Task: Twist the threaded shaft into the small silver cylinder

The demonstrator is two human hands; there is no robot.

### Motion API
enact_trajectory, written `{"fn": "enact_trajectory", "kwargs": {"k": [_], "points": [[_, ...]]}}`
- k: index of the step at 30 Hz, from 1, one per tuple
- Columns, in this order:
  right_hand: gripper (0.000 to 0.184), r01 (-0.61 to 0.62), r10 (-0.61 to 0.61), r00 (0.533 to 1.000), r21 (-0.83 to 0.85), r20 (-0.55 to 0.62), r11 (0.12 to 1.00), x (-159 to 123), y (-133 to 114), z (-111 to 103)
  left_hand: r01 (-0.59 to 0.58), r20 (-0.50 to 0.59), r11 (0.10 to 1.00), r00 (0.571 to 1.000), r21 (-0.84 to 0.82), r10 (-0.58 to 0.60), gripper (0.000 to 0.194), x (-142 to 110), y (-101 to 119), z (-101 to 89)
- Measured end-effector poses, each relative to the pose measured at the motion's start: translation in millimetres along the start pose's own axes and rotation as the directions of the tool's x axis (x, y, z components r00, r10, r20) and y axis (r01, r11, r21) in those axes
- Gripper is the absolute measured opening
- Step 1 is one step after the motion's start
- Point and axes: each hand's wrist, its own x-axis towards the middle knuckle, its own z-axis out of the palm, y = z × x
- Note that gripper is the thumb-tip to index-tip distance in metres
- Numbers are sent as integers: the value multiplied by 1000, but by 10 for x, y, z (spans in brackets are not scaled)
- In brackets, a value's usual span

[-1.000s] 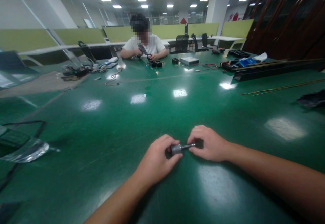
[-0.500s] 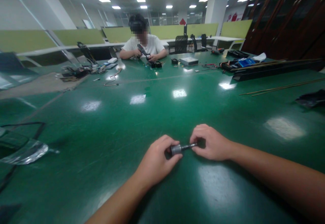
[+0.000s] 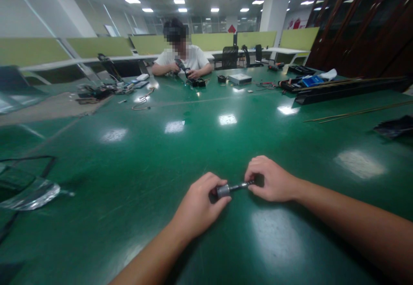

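Observation:
My left hand [image 3: 203, 203] is closed round a short grey metal cylinder [image 3: 223, 190], gripping it between thumb and fingers. A thin dark metal shaft [image 3: 238, 187] points from the cylinder toward the right, lying nearly level just over the green table. At its far end my right hand [image 3: 269, 179] pinches the shaft between thumb and forefinger. The fingers hide the shaft's tip, and I cannot tell whether cylinder and shaft are one piece.
Across the green table [image 3: 206, 147] a person [image 3: 185, 57] handles a dark tool. Cables and electronic parts [image 3: 106, 89] lie at the far left, clear plastic [image 3: 29, 190] at the near left. A long black channel [image 3: 338, 91] and thin rods [image 3: 358, 113] lie at the right.
My right hand has slid slightly right and up, away from my left hand, so a little more of the shaft shows. My left hand stays almost still on the cylinder.

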Motion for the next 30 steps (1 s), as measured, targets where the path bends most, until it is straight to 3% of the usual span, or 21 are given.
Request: {"fn": "enact_trajectory", "kwargs": {"k": [5, 21, 30], "points": [[9, -63, 63, 998, -50, 0, 997, -4, 38, -52, -2, -1, 1000, 1000, 18, 2, 19, -15, -6, -12], [9, -24, 24, 1000, 12, -11, 1000, 53, 24, 8, -4, -24, 1000, 1000, 28, 4, 18, 2, -8, -10], [8, 94, -97, 995, 107, 26, 990, 120, -36, 113, 4, -25, 999, 1000, 46, -3, 17, 29, 41, 15]]}}
